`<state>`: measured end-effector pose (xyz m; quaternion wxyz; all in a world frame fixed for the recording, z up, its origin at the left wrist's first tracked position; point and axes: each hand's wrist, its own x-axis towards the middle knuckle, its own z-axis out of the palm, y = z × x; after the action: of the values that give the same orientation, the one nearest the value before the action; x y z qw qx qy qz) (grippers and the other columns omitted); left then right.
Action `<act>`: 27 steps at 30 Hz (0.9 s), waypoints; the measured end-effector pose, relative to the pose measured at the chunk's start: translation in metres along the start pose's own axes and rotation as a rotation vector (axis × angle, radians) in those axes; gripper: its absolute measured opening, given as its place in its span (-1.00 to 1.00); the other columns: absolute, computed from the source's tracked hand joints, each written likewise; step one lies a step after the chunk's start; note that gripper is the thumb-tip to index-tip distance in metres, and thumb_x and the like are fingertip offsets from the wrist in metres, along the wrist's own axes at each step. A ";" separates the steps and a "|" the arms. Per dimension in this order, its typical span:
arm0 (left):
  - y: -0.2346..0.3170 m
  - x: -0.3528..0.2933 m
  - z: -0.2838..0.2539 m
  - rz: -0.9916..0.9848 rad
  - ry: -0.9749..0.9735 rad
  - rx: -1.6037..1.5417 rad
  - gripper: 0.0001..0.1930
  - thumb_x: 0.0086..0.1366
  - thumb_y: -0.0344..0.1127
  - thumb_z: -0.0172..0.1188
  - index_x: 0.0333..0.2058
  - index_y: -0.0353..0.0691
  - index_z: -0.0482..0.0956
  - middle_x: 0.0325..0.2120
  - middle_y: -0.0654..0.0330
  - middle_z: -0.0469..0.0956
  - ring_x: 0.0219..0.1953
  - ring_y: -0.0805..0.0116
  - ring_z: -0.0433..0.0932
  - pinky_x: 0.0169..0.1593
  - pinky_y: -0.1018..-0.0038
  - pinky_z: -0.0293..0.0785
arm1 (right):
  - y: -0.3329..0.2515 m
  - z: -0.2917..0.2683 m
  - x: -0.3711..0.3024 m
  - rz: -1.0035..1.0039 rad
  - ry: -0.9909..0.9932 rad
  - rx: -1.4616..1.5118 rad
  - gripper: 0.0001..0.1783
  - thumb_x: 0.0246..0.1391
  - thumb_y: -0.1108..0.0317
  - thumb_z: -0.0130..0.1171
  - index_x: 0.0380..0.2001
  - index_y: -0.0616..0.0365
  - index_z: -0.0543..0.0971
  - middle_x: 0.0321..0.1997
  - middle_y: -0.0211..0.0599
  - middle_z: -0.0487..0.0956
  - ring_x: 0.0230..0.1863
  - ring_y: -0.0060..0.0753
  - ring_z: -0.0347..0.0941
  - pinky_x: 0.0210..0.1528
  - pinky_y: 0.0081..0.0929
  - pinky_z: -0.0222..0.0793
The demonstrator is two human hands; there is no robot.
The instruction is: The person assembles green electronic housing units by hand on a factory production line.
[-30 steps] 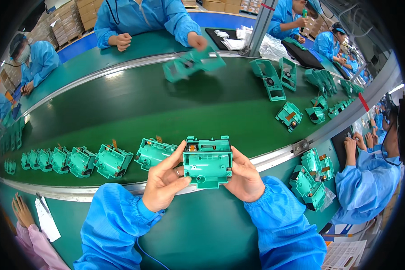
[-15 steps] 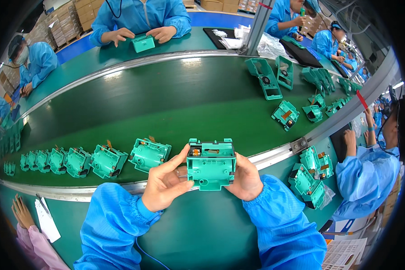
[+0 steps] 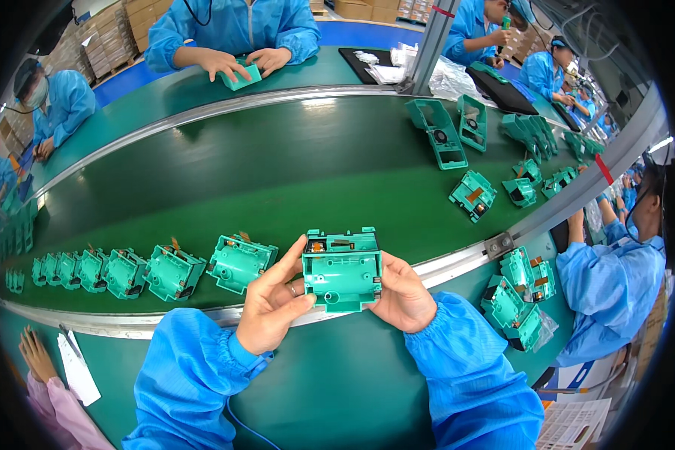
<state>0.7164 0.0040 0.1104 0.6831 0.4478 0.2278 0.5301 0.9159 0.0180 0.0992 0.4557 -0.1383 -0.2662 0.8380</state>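
Note:
Between my two hands I hold a green plastic housing (image 3: 343, 271), its hollow inner side turned up. A dark strip and a small copper-coloured part show along its far edge. My left hand (image 3: 274, 300) grips its left side, thumb at the lower corner and fingers behind. Closed on the right side is my right hand (image 3: 403, 294), its fingertips partly hidden by the housing. Just left of my left hand, a similar green housing (image 3: 241, 262) lies on the green conveyor belt (image 3: 225, 172), apart from the held one.
More green housings (image 3: 174, 271) line the belt leftward. Stacked housings (image 3: 511, 311) lie on the bench at right. Green casings (image 3: 439, 133) sit on the belt's far right. A metal rail (image 3: 457, 264) borders the belt. Co-workers sit across and at right; a pink sleeve (image 3: 64, 412) rests at left.
The housing in my hands has shifted slightly left and up, tilting a little. Belt items sit slightly further left. The co-worker opposite has moved a hand over their green part.

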 end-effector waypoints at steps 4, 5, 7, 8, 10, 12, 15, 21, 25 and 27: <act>0.000 0.003 0.005 -0.037 0.046 -0.073 -0.31 0.04 -0.67 -0.02 0.18 -0.28 -0.02 0.04 0.01 0.21 0.02 0.22 0.31 0.09 0.37 0.21 | -0.003 0.001 0.000 -0.021 -0.014 -0.002 -0.52 0.10 0.35 -0.04 0.07 0.28 0.19 0.01 -0.23 0.37 0.02 -0.40 0.31 0.08 -0.35 0.21; 0.001 0.004 0.007 -0.059 0.073 -0.124 -0.31 0.04 -0.66 -0.03 0.18 -0.27 -0.02 0.04 0.00 0.21 0.02 0.21 0.31 0.09 0.37 0.21 | -0.004 0.002 0.000 -0.018 -0.007 -0.013 -0.51 0.10 0.36 -0.04 0.08 0.28 0.16 0.02 -0.23 0.36 0.04 -0.39 0.30 0.09 -0.35 0.20; 0.002 0.005 0.009 -0.093 0.080 -0.134 -0.29 0.05 -0.61 -0.01 0.19 -0.25 -0.07 0.04 0.00 0.22 0.03 0.19 0.32 0.06 0.32 0.28 | -0.005 0.001 -0.001 -0.018 0.001 -0.024 -0.49 0.10 0.37 -0.04 0.10 0.27 0.13 0.03 -0.23 0.34 0.05 -0.39 0.28 0.10 -0.35 0.19; 0.003 0.005 0.010 -0.124 0.091 -0.143 -0.27 0.06 -0.55 0.00 0.20 -0.22 -0.11 0.04 0.00 0.23 0.03 0.17 0.32 0.03 0.28 0.34 | -0.005 0.000 -0.001 -0.013 -0.010 -0.009 -0.48 0.09 0.38 -0.03 0.10 0.27 0.13 0.04 -0.23 0.34 0.05 -0.39 0.28 0.10 -0.36 0.18; 0.003 0.006 0.010 -0.138 0.089 -0.156 -0.28 0.06 -0.55 -0.01 0.20 -0.21 -0.11 0.03 0.00 0.23 0.02 0.17 0.33 0.01 0.27 0.36 | -0.007 -0.002 -0.002 -0.012 -0.017 0.004 -0.47 0.08 0.40 -0.02 0.11 0.27 0.12 0.04 -0.23 0.34 0.05 -0.39 0.28 0.10 -0.36 0.18; 0.004 0.007 0.013 -0.149 0.090 -0.166 -0.28 0.07 -0.55 -0.02 0.20 -0.19 -0.11 0.03 0.01 0.24 0.01 0.17 0.34 -0.01 0.27 0.38 | -0.008 -0.003 -0.002 -0.007 -0.016 -0.002 -0.45 0.06 0.43 0.00 0.11 0.26 0.11 0.04 -0.23 0.34 0.05 -0.40 0.28 0.10 -0.37 0.18; 0.006 0.008 0.017 -0.142 0.070 -0.199 -0.31 0.08 -0.61 -0.05 0.20 -0.24 -0.09 0.07 -0.02 0.17 0.06 0.17 0.27 0.07 0.31 0.25 | -0.012 -0.004 -0.004 -0.023 -0.073 0.011 -0.45 0.04 0.46 0.01 0.11 0.25 0.13 0.01 -0.25 0.37 0.04 -0.40 0.29 0.09 -0.38 0.18; -0.008 0.013 0.017 -0.152 0.111 -0.141 -0.31 0.13 -0.53 0.02 0.20 -0.23 -0.11 0.13 0.00 0.08 0.10 0.20 0.20 0.10 0.32 0.20 | -0.010 0.010 -0.010 -0.190 0.036 -0.233 -0.49 0.00 0.53 0.04 0.07 0.28 0.22 -0.10 -0.25 0.46 -0.06 -0.47 0.36 0.00 -0.45 0.26; -0.013 0.012 0.025 -0.062 0.015 0.040 -0.24 0.09 -0.46 0.14 0.20 -0.24 -0.11 0.14 0.04 0.04 0.11 0.22 0.17 0.11 0.32 0.17 | -0.007 0.026 -0.021 -0.275 0.221 -0.781 -0.45 -0.09 0.46 0.18 0.01 0.32 0.28 -0.15 -0.21 0.48 -0.15 -0.42 0.39 -0.12 -0.45 0.30; -0.008 0.012 0.033 -0.066 0.007 0.112 -0.25 0.07 -0.40 0.16 0.19 -0.27 -0.06 0.09 0.05 0.13 0.07 0.22 0.23 0.11 0.30 0.19 | -0.010 0.026 -0.022 -0.398 0.137 -1.029 -0.45 -0.13 0.45 0.21 -0.02 0.32 0.31 -0.18 -0.18 0.48 -0.17 -0.36 0.38 -0.14 -0.43 0.30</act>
<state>0.7507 0.0029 0.1220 0.6733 0.4754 0.2743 0.4953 0.9223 -0.0045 0.1259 0.4953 -0.3442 -0.6318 0.4869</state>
